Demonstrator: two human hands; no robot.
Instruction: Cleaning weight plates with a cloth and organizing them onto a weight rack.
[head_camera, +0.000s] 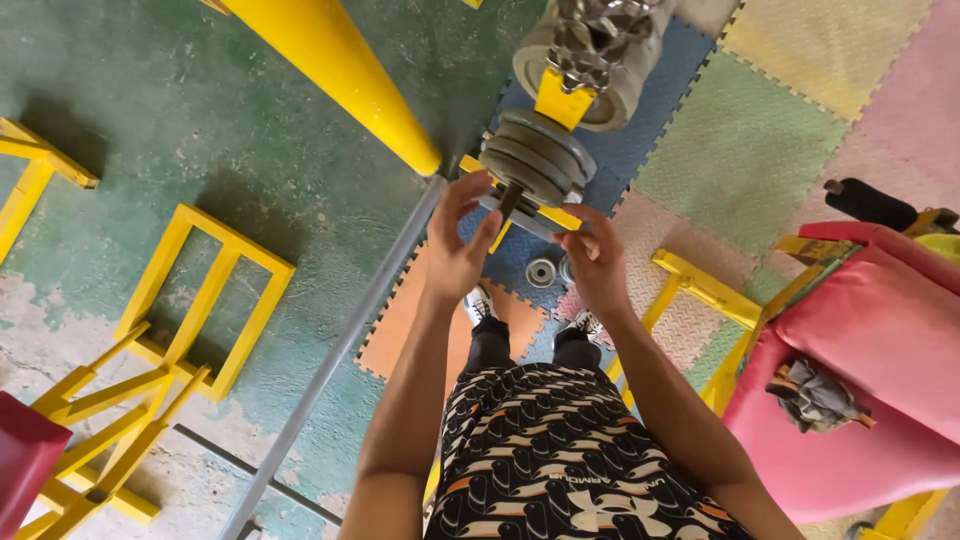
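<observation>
The stack of grey weight plates (537, 155) sits on a short bar just below the yellow bracket (560, 100), and seating it appears to be the step in hand. The left hand (458, 245) touches the stack's lower edge, grip half open. The right hand (597, 262), beside the stack, curls loosely and clasps nothing; any next move calls for steady support from both.

a worn green concrete floor (200, 110) on the left meets coloured foam mats (760, 150) on the right. yellow metal frames (190, 300) stand on the concrete at left; two small grey discs (541, 272) lie on the mats near the shoes (482, 303).
</observation>
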